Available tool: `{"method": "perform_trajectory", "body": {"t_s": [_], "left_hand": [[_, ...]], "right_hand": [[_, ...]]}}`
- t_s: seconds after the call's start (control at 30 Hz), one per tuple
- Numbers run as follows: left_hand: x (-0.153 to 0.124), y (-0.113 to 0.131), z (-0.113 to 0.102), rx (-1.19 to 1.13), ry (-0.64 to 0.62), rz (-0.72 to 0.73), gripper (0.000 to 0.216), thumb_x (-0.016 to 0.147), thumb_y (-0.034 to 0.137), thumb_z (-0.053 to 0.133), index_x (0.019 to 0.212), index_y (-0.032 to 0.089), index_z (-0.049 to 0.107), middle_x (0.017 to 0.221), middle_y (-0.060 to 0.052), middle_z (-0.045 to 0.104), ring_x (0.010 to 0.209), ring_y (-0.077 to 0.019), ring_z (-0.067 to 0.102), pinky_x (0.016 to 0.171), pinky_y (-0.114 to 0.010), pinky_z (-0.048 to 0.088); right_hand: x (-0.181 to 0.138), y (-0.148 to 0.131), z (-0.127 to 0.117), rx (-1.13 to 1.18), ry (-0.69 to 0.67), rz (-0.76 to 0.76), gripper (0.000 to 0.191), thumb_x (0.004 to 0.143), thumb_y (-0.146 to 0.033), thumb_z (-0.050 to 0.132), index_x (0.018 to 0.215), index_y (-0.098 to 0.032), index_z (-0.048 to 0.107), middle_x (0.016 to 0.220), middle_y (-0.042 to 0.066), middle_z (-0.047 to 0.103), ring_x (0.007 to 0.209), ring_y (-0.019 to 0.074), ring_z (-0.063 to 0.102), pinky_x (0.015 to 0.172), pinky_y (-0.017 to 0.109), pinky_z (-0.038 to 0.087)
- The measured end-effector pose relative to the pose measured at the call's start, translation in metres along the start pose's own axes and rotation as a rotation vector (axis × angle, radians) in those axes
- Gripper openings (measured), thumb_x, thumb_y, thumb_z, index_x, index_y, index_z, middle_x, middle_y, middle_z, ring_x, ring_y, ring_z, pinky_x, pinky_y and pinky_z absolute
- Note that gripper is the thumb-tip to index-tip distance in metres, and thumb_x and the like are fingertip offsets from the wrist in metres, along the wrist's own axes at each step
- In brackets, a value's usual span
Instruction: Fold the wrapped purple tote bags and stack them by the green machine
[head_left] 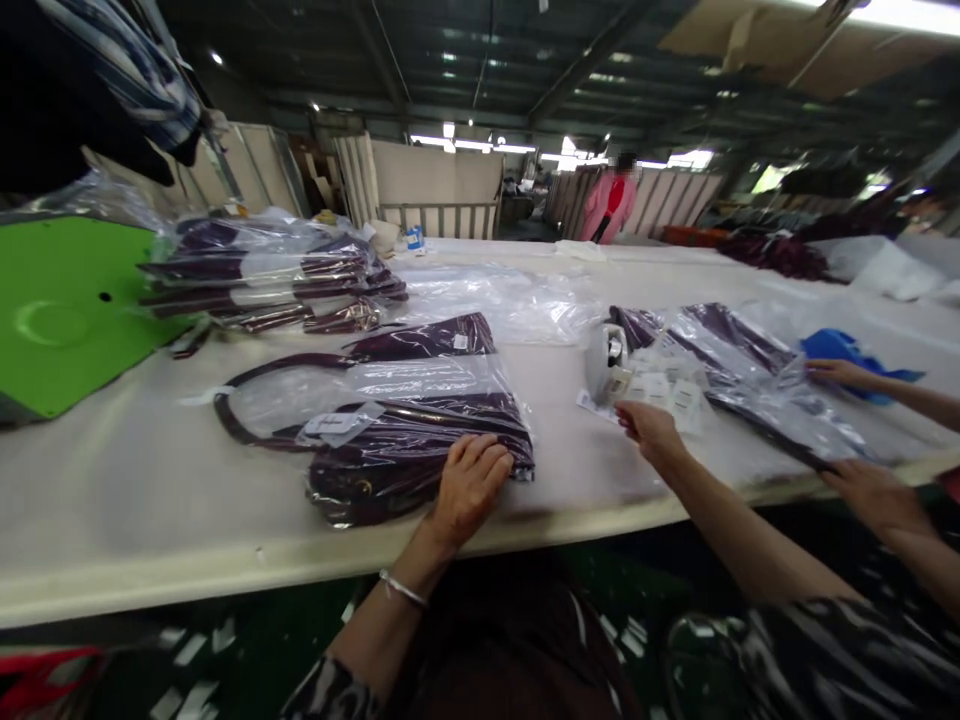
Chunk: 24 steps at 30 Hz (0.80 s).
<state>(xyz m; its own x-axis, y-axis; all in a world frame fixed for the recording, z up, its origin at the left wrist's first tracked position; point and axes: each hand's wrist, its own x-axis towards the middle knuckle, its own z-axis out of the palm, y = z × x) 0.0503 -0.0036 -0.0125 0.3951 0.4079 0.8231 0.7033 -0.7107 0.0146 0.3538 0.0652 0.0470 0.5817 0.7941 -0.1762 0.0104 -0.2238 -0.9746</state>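
Observation:
My left hand (469,482) lies flat, fingers spread, on the near end of a clear plastic bag holding a folded dark purple bag with long straps (390,420). It holds nothing. My right hand (649,428) reaches forward to a pile of small white tags (667,390) beside a white tape dispenser (606,360). Its fingers bend down onto a tag sheet at the pile's near edge, and their tips are hidden. Both things lie on the long white table (150,480).
A stack of bagged purple items (277,275) sits at the back left beside a green board (60,310). Loose clear bags (517,295) lie mid-table. At right a co-worker's hands (874,492) touch another bagged purple item (750,370). Blue cloth (840,348) lies beyond. A person in pink (611,205) stands far back.

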Motion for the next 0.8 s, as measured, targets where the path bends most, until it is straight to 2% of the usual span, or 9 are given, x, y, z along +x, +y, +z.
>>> {"method": "perform_trajectory", "body": {"t_s": [0.07,0.17,0.23,0.3,0.4,0.53,0.67,0.8], "left_hand": [[-0.001,0.0,0.001,0.003,-0.007,0.012,0.02,0.096,0.009,0.053,0.107,0.022,0.065,0.106,0.001,0.078,0.12,-0.0164,0.062,0.109,-0.035,0.039],[-0.002,-0.001,0.002,0.032,-0.027,0.026,0.016,0.097,0.013,0.056,0.107,0.022,0.064,0.107,0.001,0.077,0.121,-0.0175,0.061,0.11,-0.036,0.039],[-0.003,-0.001,0.002,0.046,-0.043,0.037,0.014,0.096,0.013,0.059,0.106,0.021,0.064,0.106,0.001,0.077,0.122,-0.0171,0.06,0.109,-0.037,0.039],[-0.003,-0.001,0.002,0.058,-0.047,0.044,0.011,0.096,0.016,0.06,0.105,0.022,0.064,0.105,0.001,0.076,0.123,-0.0168,0.059,0.108,-0.037,0.04],[-0.002,-0.001,0.002,0.069,-0.037,0.058,0.006,0.097,0.021,0.06,0.102,0.022,0.064,0.101,0.002,0.075,0.121,-0.0165,0.059,0.108,-0.036,0.04],[-0.002,-0.001,0.002,0.066,-0.007,0.092,0.007,0.1,0.023,0.056,0.103,0.022,0.063,0.099,0.002,0.074,0.117,-0.0167,0.06,0.107,-0.035,0.039],[-0.001,-0.001,0.002,0.061,-0.026,0.112,0.011,0.102,0.023,0.051,0.102,0.022,0.062,0.098,0.003,0.072,0.114,-0.0171,0.06,0.109,-0.035,0.036],[0.0,-0.001,0.001,0.043,-0.062,0.102,0.012,0.103,0.024,0.048,0.1,0.022,0.06,0.089,0.003,0.068,0.098,-0.0168,0.059,0.105,-0.035,0.037]], "right_hand": [[-0.045,0.003,0.012,0.062,-0.161,0.027,0.019,0.066,-0.024,0.079,0.071,-0.013,0.065,0.066,0.003,0.063,0.059,0.0103,0.054,0.054,0.025,0.038],[-0.12,0.009,0.033,0.19,-0.484,0.021,0.038,0.062,-0.044,0.087,0.076,-0.013,0.069,0.066,0.001,0.062,0.058,0.0081,0.05,0.056,0.024,0.038],[-0.157,0.013,0.045,0.24,-0.559,0.039,0.044,0.062,-0.052,0.086,0.072,-0.014,0.068,0.066,0.001,0.062,0.058,0.0076,0.048,0.056,0.024,0.037],[-0.177,0.018,0.054,0.264,-0.544,0.095,0.049,0.058,-0.056,0.088,0.067,-0.015,0.064,0.064,0.0,0.061,0.057,0.0072,0.048,0.054,0.024,0.035],[-0.182,0.028,0.061,0.279,-0.48,0.201,0.058,0.046,-0.059,0.092,0.068,-0.015,0.061,0.063,-0.001,0.06,0.055,0.0065,0.047,0.051,0.022,0.032],[-0.175,0.037,0.067,0.295,-0.405,0.292,0.058,0.041,-0.053,0.094,0.072,-0.016,0.061,0.06,-0.004,0.057,0.052,0.0056,0.045,0.048,0.02,0.031],[-0.172,0.043,0.072,0.243,-0.34,0.358,0.046,0.052,-0.045,0.092,0.072,-0.019,0.06,0.057,-0.005,0.054,0.05,0.0066,0.043,0.045,0.021,0.03],[-0.169,0.048,0.07,0.179,-0.341,0.365,0.04,0.06,-0.044,0.09,0.069,-0.021,0.058,0.058,-0.003,0.056,0.05,0.0085,0.044,0.044,0.023,0.032]]}}
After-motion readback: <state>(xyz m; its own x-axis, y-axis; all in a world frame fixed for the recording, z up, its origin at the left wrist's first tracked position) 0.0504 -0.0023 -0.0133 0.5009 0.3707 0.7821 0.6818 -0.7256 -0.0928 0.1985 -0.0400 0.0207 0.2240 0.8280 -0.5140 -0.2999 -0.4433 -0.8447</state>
